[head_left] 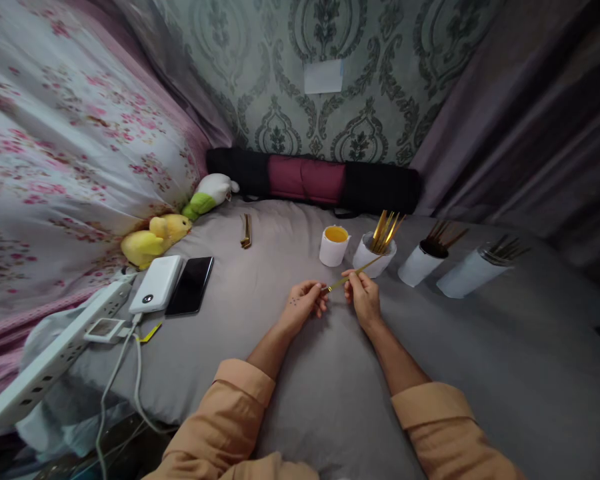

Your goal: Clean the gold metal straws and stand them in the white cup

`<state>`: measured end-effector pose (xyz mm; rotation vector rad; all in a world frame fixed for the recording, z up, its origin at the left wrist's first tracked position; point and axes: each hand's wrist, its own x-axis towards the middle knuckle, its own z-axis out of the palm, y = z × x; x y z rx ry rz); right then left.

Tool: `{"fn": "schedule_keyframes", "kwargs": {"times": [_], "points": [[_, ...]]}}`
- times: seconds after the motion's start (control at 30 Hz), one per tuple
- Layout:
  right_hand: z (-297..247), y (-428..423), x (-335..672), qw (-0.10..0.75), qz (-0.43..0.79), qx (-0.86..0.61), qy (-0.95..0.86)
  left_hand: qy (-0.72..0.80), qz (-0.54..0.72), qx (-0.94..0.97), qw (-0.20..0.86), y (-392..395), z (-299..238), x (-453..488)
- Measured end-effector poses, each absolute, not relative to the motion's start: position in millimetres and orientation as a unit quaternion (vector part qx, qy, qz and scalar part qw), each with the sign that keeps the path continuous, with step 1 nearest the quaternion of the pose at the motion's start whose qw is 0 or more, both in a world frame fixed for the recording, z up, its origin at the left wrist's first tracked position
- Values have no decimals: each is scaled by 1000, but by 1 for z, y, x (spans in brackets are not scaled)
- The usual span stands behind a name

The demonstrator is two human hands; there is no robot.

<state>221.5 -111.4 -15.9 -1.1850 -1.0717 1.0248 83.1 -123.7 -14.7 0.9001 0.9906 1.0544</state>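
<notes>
Both my hands hold one thin gold-coloured stick [338,285] over the grey bedding. A brighter gold band shows near its lower left end. Between thumb and fingers, my left hand [304,305] pinches that end. My right hand [364,298] grips the stick further up, and its far end slants up to the right. Just beyond my hands stands a white cup [334,252] with a yellow inside. To its right, a white-wrapped cup [369,261] holds several upright gold strips [384,232]. The stick's exact kind is too small to tell.
Two tilted white cylinders [417,268] [467,275] with dark sticks stand at right. Small gold pieces [247,231] lie back left. A phone [190,285], power bank [155,283], cables, power strip [55,357] and plush toys [153,241] are left. A black-and-maroon roll [307,180] lies along the wall.
</notes>
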Motion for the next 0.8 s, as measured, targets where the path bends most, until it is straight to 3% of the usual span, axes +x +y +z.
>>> {"fn": "schedule_keyframes", "kwargs": {"times": [0.8], "points": [[-14,-112,227,565,447,-495,-485,314,382,309,812,-125,-17,75]]}}
